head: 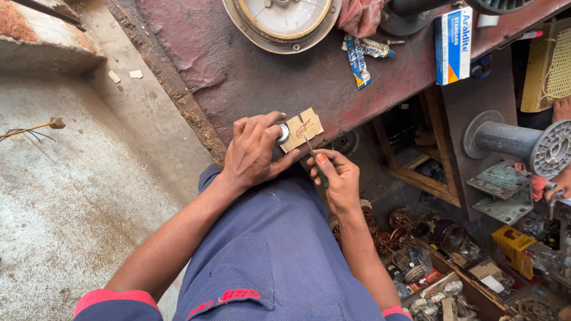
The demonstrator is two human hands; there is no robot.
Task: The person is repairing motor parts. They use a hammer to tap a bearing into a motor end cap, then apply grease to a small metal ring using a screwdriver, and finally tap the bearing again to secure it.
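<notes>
While the left hand (254, 151) closes over a small round silver metal part (283, 134) at the near edge of the worn dark red desk (250, 71), the right hand (337, 178) grips a thin green-handled screwdriver (314, 157). Its long axis runs steeply up and slightly left, with the tip on a small tan cardboard scrap (303, 126) just beside that part.
</notes>
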